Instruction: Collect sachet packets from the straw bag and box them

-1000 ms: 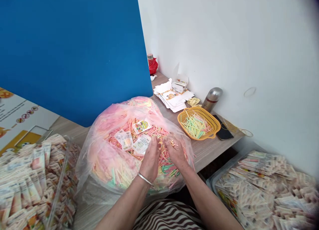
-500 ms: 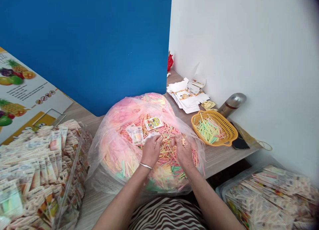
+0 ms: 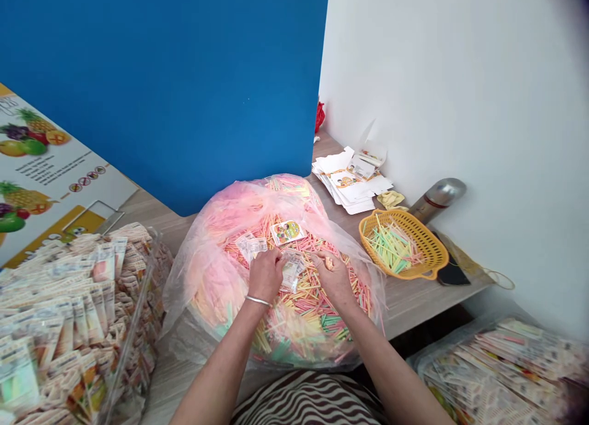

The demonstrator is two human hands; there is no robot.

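A large clear plastic bag full of small coloured sticks lies on the wooden table in front of me. My left hand rests on the pile with fingers curled onto a small clear packet. My right hand is beside it, fingers closed on a few sticks. Two more small packets and a printed card packet lie on the sticks just beyond my hands.
An orange basket holding sticks stands to the right, with a steel flask, a dark phone and a stack of white cards nearby. Bins of filled packets sit at left and lower right. A blue panel backs the table.
The view has shifted left. My left hand has moved forward and closed on a small packet; my right hand stays on the sticks beside it.
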